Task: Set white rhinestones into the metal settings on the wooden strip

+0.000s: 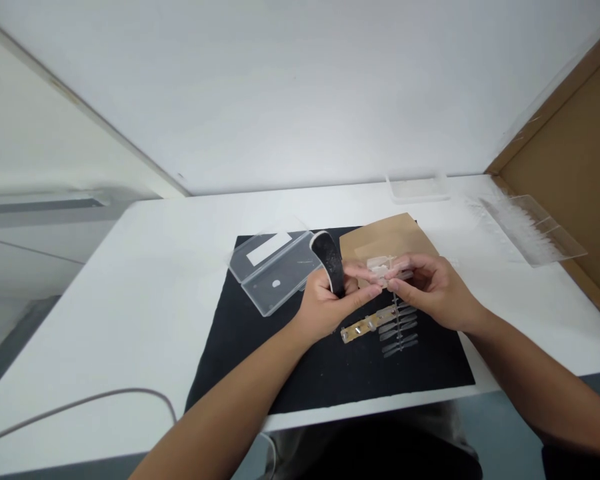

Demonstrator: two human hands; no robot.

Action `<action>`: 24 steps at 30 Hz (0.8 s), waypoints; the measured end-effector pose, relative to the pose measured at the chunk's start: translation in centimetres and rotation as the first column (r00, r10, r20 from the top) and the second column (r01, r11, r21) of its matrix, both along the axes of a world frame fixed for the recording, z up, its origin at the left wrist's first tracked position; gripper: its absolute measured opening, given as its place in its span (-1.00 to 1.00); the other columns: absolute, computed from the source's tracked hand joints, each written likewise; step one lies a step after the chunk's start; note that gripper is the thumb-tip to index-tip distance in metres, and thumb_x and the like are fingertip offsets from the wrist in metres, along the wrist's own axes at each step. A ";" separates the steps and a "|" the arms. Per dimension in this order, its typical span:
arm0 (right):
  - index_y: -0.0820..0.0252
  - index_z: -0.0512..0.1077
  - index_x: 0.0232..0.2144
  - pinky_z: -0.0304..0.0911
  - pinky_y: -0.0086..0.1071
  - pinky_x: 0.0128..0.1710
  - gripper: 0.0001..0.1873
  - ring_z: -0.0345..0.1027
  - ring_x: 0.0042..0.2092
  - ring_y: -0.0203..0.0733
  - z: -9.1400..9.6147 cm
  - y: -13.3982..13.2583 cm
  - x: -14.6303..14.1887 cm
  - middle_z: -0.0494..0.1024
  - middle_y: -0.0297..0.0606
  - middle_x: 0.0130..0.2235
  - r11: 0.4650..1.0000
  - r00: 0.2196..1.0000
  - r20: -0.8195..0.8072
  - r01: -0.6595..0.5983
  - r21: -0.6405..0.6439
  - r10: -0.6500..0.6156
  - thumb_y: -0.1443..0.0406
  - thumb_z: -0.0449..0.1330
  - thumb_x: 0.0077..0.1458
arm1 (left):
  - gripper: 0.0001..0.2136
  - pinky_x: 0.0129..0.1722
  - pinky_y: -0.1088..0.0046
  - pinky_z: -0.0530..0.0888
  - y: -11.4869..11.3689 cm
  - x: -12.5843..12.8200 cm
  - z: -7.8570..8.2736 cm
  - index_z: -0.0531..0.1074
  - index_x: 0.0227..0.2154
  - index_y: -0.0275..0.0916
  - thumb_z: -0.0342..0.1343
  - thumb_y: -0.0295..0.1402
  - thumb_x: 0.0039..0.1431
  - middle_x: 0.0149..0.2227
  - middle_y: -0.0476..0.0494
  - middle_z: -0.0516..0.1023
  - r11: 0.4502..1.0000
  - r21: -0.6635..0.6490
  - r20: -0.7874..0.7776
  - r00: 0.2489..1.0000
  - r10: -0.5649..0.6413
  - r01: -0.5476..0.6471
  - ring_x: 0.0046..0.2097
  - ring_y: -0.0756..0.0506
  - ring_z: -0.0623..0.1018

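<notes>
My left hand is closed around a black curved nail file with a pale edge, which sticks up between the fingers. Its thumb and fingertips also pinch toward a small clear plastic piece. From the other side, my right hand grips clear plastic with thumb and fingers; the fingertips partly hide its shape. Below the hands lies a comb-like strip of clear nail tips joined to a central stem. Beside it is a gold strip with small shiny metal and clear parts along it.
Under everything is a black mat on a white table. An open clear plastic case lies left, brown paper behind the hands. Farther right are a clear tray and a clear box of translucent pieces. A cable crosses front left.
</notes>
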State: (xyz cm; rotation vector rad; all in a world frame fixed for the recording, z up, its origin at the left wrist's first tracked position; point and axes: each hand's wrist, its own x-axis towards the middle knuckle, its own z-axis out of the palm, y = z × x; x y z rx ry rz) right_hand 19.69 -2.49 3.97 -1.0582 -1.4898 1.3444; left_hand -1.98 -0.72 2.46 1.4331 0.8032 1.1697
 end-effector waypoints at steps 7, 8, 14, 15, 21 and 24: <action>0.08 0.58 -0.19 0.46 -0.31 -0.18 -0.73 0.52 -0.19 -0.17 -0.6 0.2 0.2 0.64 -0.27 -0.20 0.999 0.998 0.043 -0.041 0.007 0.041 0.06 0.40 0.19 | -0.77 -0.46 0.40 0.46 -0.1 0.2 0.6 0.73 -0.34 -0.16 0.52 -0.15 -0.01 -0.48 -0.10 0.60 0.992 -0.101 -0.053 0.996 0.075 -0.080 -0.37 -0.12 0.58; 0.08 0.58 -0.18 0.46 -0.30 -0.17 -0.73 0.53 -0.17 -0.17 -0.6 0.3 0.2 0.65 -0.26 -0.19 0.999 0.998 0.047 -0.048 0.013 0.047 0.06 0.39 0.19 | -0.77 -0.47 0.40 0.46 -0.1 0.3 0.7 0.73 -0.35 -0.15 0.52 -0.15 -0.01 -0.49 -0.10 0.59 0.990 -0.107 -0.056 0.995 0.084 -0.089 -0.38 -0.13 0.58; 0.07 0.58 -0.22 0.47 -0.29 -0.22 -0.70 0.51 -0.21 -0.16 0.0 0.4 0.3 0.64 -0.26 -0.24 0.998 0.997 0.054 0.047 0.047 -0.050 0.01 0.39 0.18 | -0.82 -0.45 0.43 0.43 0.2 0.0 0.3 0.72 -0.34 -0.18 0.46 -0.19 0.08 -0.36 -0.13 0.65 0.988 -0.019 -0.080 0.985 0.150 -0.152 -0.37 -0.06 0.54; 0.07 0.59 -0.24 0.46 -0.29 -0.23 -0.71 0.50 -0.23 -0.17 0.2 0.6 0.5 0.63 -0.26 -0.25 0.994 0.995 0.052 0.078 0.072 -0.082 0.02 0.40 0.17 | -0.83 -0.46 0.44 0.40 0.3 0.0 0.2 0.71 -0.33 -0.19 0.44 -0.21 0.10 -0.33 -0.14 0.66 0.986 -0.004 -0.083 0.983 0.166 -0.167 -0.40 -0.03 0.51; 0.10 0.54 -0.39 0.32 -0.35 -0.37 -0.74 0.42 -0.27 -0.22 0.9 3.3 4.5 0.60 -0.24 -0.24 0.877 0.906 -0.047 0.418 0.237 -0.420 0.07 0.39 0.19 | -0.84 -0.55 0.47 0.26 0.6 -0.2 -0.8 0.68 -0.27 -0.18 0.41 -0.22 0.17 -0.26 -0.13 0.65 0.972 -0.029 -0.047 0.971 0.232 -0.234 -0.53 0.09 0.35; 0.11 0.56 -0.33 0.21 -0.40 -0.43 -0.80 0.44 -0.22 -0.24 1.0 4.9 7.5 0.63 -0.15 -0.13 0.745 0.792 -0.176 0.610 0.271 -0.584 0.13 0.35 0.24 | -0.83 -0.55 0.46 0.24 0.6 -0.1 -1.1 0.67 -0.27 -0.18 0.41 -0.21 0.17 -0.30 -0.12 0.63 0.966 -0.012 -0.051 0.965 0.256 -0.257 -0.53 0.09 0.33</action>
